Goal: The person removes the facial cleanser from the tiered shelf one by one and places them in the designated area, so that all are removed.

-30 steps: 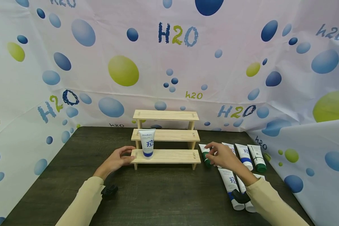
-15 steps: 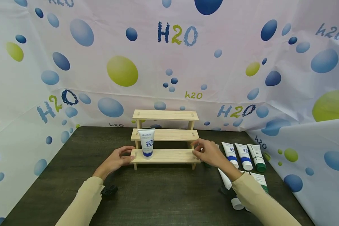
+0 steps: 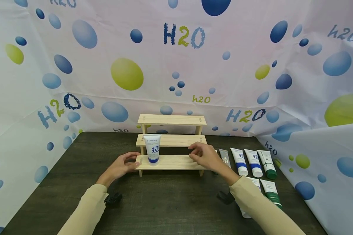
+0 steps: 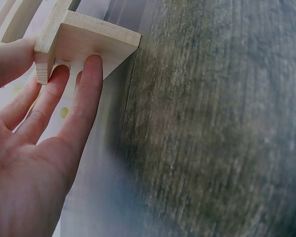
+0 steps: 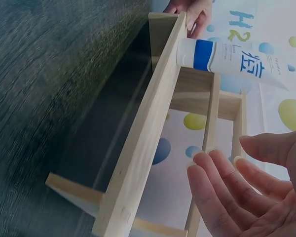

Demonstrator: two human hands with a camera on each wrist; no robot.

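A three-step wooden display stand (image 3: 172, 119) stands on the dark table. On the left part of its lowest step, a white squeeze tube with a blue band (image 3: 153, 147) stands upright on its cap. My left hand (image 3: 122, 167) holds that step's left end, thumb over the board and fingers underneath, as the left wrist view shows at the board (image 4: 96, 34). Over the right part of the same step hovers my right hand (image 3: 206, 157), its fingers loosely bent. Nothing lies between those fingers in the right wrist view, where the standing tube (image 5: 237, 59) is beyond them.
Several tubes lie on the table to the right, among them a grey tube (image 3: 224, 157), a blue-banded tube (image 3: 239, 162) and green-capped tubes (image 3: 267, 164). My right forearm covers part of the nearer row. A printed cloth (image 3: 176, 65) hangs behind the table.
My right hand has moved left from above the lying tubes to the right part of the lowest step, uncovering the grey tube. The left hand keeps its place on the stand.
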